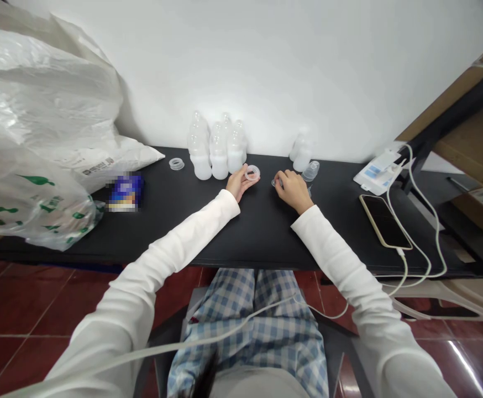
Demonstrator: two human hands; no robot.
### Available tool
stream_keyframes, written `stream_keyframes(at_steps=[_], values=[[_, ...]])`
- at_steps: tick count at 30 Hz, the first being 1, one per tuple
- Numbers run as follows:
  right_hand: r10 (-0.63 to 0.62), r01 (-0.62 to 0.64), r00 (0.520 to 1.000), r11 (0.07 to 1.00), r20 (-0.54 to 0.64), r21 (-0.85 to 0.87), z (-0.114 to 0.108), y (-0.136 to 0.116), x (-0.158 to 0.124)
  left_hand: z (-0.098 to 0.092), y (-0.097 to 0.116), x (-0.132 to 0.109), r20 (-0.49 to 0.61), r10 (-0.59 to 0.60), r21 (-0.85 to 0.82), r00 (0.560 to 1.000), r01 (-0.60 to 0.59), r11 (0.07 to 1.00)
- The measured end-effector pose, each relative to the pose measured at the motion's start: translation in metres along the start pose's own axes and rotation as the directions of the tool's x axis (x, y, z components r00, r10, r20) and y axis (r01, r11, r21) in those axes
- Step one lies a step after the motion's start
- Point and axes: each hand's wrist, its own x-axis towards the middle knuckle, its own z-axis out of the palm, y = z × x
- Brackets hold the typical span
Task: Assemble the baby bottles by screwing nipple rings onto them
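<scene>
My left hand (241, 185) holds a translucent screw ring (252, 173), the collar of a baby bottle, between thumb and fingers above the black table. To the right of it, my right hand (291, 189) has its fingers pinched on a small clear piece (274, 182), mostly hidden by the fingertips. Behind my left hand several baby bottles (202, 166) with domed caps stand upright against the wall. Another small group of bottles (302, 157) stands beyond my right hand, with a clear domed cap (310, 171) beside it. More rings (176, 163) lie stacked left of the bottles.
White plastic bags (51, 99) fill the left end of the black table (225, 243). A blurred blue packet (126, 191) lies near them. On the right are a phone (385, 222) with its charging cable, a white box (377, 172), and looping cords. One cord crosses my lap.
</scene>
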Motion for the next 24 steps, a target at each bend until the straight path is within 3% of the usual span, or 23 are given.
stream_keyframes(at_steps=[5, 14, 18, 24], values=[[0.004, -0.004, 1.0, 1.0, 0.024, 0.014, 0.002, 0.001, -0.001, 0.0, 0.003, -0.001, 0.03, -0.04, 0.009, 0.999, 0.04, 0.999], [0.042, -0.043, 0.997, 0.999, 0.066, 0.017, 0.0, -0.002, -0.001, 0.003, 0.006, -0.006, 0.082, -0.084, 0.191, 0.993, 0.067, 0.979], [0.077, -0.072, 0.996, 0.993, -0.049, 0.096, -0.002, -0.002, 0.0, 0.004, 0.006, -0.007, 0.081, -0.042, 0.193, 0.996, 0.026, 0.981], [0.129, 0.006, 0.958, 0.882, -0.254, 0.472, -0.004, -0.012, -0.001, 0.0, -0.001, -0.003, 0.061, 0.032, 0.181, 0.998, -0.043, 0.983]])
